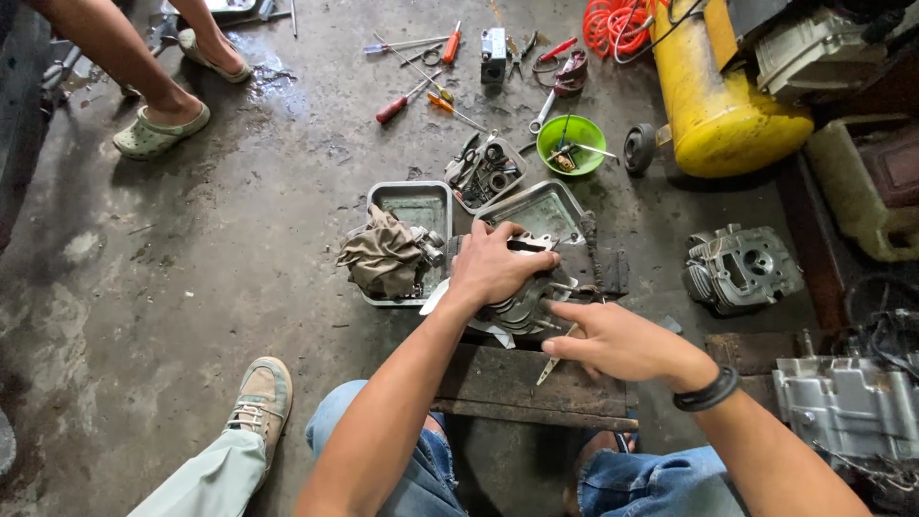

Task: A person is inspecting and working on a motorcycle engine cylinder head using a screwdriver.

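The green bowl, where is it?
The green bowl sits on the floor near the top of the head view, just left of the yellow tank and right of a tray of parts.

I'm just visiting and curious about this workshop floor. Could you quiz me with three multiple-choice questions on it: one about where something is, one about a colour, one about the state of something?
1. Where does the crumpled rag lie?
A. In a metal tray
B. On the yellow tank
C. In the green bowl

2. What colour is the small round bowl holding bits of hardware?
A. Blue
B. Green
C. White

3. How does the left hand stand?
A. Raised open in the air
B. Gripping a screwdriver
C. Pressed down over the finned engine part

Answers:
1. A, the rag sits in the metal tray left of the hands.
2. B, the bowl is bright green, beside the yellow tank.
3. C, the left hand covers the finned engine part, while the right hand points a finger at its edge.
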